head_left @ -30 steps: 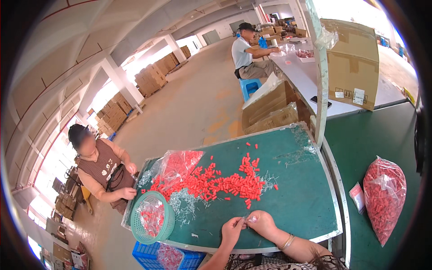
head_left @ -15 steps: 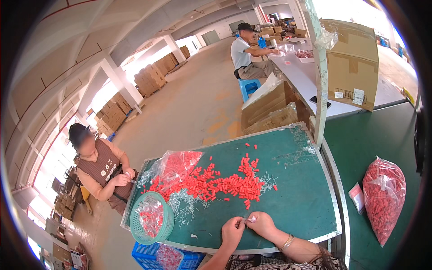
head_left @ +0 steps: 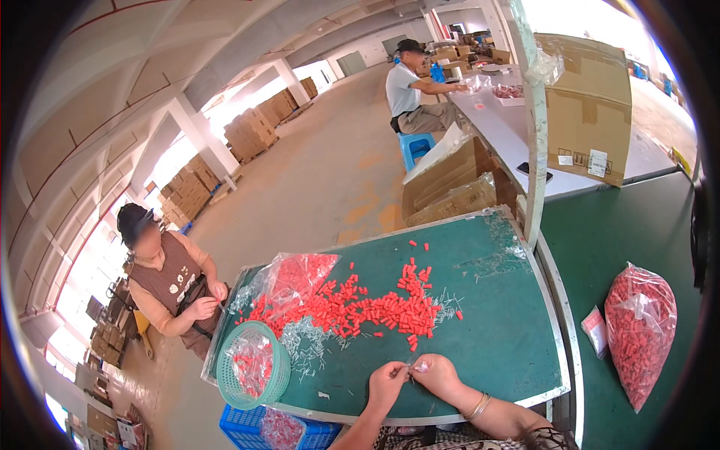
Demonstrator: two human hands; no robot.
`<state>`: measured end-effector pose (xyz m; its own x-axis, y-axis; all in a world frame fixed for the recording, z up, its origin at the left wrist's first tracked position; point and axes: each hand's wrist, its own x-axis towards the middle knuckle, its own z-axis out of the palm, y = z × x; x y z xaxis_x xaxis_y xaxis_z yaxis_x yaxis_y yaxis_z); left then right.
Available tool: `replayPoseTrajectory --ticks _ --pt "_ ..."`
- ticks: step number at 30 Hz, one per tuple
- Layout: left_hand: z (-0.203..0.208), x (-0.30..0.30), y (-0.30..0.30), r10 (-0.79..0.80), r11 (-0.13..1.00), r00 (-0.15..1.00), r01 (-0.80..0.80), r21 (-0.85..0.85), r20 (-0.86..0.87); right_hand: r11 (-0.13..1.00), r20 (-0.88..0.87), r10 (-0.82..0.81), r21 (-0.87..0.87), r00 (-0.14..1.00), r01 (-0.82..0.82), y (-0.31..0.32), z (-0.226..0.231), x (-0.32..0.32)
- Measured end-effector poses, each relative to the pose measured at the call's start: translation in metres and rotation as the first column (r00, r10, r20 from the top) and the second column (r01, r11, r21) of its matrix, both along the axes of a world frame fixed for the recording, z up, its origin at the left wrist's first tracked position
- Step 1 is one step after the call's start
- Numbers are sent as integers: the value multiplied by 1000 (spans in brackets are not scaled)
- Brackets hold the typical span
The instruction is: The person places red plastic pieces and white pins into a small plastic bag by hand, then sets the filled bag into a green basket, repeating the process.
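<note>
My left hand (head_left: 387, 385) and my right hand (head_left: 440, 377) meet over the near edge of the green table, their fingertips pinched together. A small pale, pinkish-white bit shows at the fingers of my right hand; it is too small to name. What my left fingertips pinch is hidden. Just beyond my hands lies a spread of short red plastic caps (head_left: 415, 319). Thin clear-grey pins (head_left: 304, 341) are heaped to the left of them, with a few more (head_left: 448, 302) at the right end of the caps.
A green mesh basket (head_left: 283, 367) with bagged red pieces stands at the table's left corner, above a blue crate (head_left: 315, 433). An open bag of caps (head_left: 300, 274) lies at the far left. A full bag (head_left: 640, 330) rests on the right-hand table. Two co-workers sit nearby.
My hands stay almost still, pinched together. The co-worker at the left has shifted their hands, and a small red piece shows between them.
</note>
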<state>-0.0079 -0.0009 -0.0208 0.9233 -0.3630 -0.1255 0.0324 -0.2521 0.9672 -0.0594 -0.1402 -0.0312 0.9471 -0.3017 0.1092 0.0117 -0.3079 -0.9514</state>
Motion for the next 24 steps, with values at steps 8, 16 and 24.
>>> replayPoseTrajectory --ticks 8,16,24 --pt "6 -6 -4 -85 973 905 -14 230 418 997 -99 5 -75 995 -13 -3 5 0" --pt "-9 4 1 -39 998 999 38 45 14 997 18 -41 -67 999 43 0 6 0" --pt "-3 0 -1 -74 983 990 53 -177 -117 988 103 -74 -129 992 87 -2 5 0"
